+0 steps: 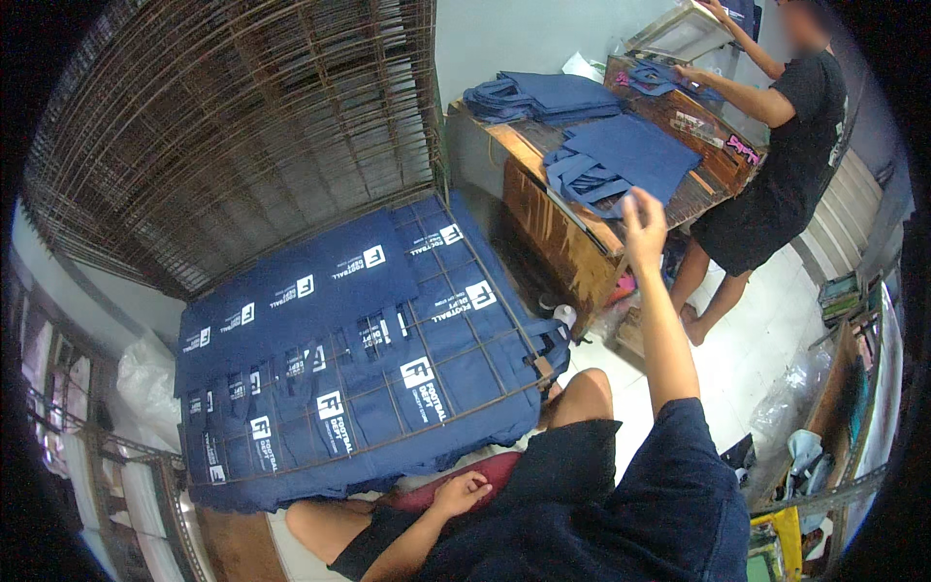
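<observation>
My right hand (644, 231) is raised at the end of an outstretched arm, beside the near edge of the wooden table. Its fingers are apart and slightly bent, just in front of the handles of a fanned stack of navy fabric bags (645, 150); whether they touch is hard to tell. Low over my lap, my left hand (462, 494) lies loosely with bent fingers and nothing in it, near a dark red surface (495, 472). In front of me, navy bags with white prints (335, 257) lie in overlapping rows on a wire rack (388, 434).
Hinged wire racks (242, 126) stand tilted up behind the printed bags. Another navy bag stack (548, 97) sits on the wooden table (533, 209). At its far end a person (800, 145) in black holds a framed screen (679, 34). Clear plastic (790, 388) lies at right.
</observation>
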The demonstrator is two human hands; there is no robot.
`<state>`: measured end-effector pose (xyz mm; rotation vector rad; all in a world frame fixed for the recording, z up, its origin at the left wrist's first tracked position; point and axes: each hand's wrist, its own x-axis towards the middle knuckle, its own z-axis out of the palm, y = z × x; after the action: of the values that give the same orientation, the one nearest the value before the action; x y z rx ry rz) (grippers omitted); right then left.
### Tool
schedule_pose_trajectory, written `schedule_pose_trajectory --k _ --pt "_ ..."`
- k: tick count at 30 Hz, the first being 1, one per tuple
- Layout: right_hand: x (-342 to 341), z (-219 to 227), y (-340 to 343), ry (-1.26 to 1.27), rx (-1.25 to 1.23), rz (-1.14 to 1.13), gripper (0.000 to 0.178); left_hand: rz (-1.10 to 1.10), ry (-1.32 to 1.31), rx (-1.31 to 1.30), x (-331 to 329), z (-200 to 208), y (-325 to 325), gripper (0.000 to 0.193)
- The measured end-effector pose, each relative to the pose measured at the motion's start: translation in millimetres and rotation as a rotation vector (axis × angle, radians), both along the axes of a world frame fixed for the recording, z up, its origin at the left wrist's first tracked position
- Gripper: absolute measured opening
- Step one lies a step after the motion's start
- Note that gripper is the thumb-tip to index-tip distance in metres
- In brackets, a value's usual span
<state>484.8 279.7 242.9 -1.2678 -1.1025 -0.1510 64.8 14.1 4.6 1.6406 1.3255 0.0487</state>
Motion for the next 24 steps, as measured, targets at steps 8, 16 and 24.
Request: schedule_pose_trajectory --k 8,16,24 --pt "105 71 65 1.019 0.219 0.456 0.089 0.006 0.027 0.041 1 -13 -2 0.037" --pt "131 70 108 1.282 0.362 0.632 0.109 0.058 0.056 0.045 4 -9 -7 0.038" --pt "187 38 151 1.514 0.273 0.368 0.083 0.038 0.093 0.061 9 2 -1 0.034"
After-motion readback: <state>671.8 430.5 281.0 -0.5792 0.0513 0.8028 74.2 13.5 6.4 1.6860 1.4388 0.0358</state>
